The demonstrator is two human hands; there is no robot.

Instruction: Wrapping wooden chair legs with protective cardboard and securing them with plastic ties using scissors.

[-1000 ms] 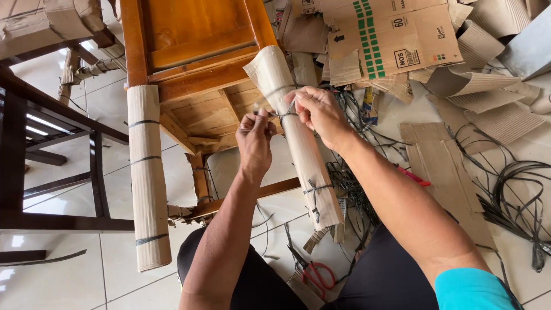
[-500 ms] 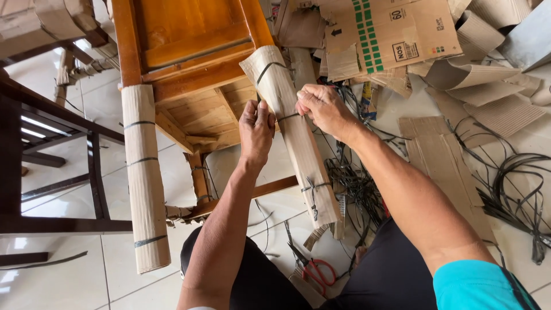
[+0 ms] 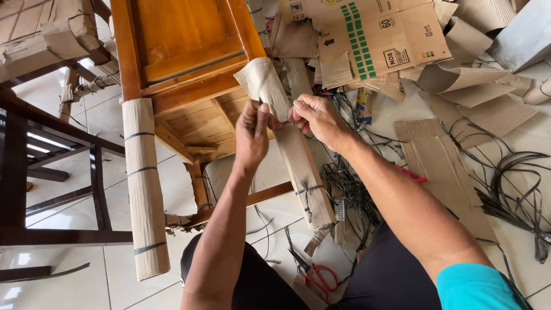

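Both hands, left hand (image 3: 254,133) and right hand (image 3: 315,117), pinch closed on the thin dark strap around the corrugated-cardboard-wrapped wooden chair leg (image 3: 290,146). That leg's long axis slants from the overturned brown chair (image 3: 183,69) down toward the person; it looks stiff inside, with a soft, crushable wrap, best gripped mid-length.

Matt corrugated cardboard wrap (image 3: 287,135), glossy varnished wooden chair (image 3: 183,51)
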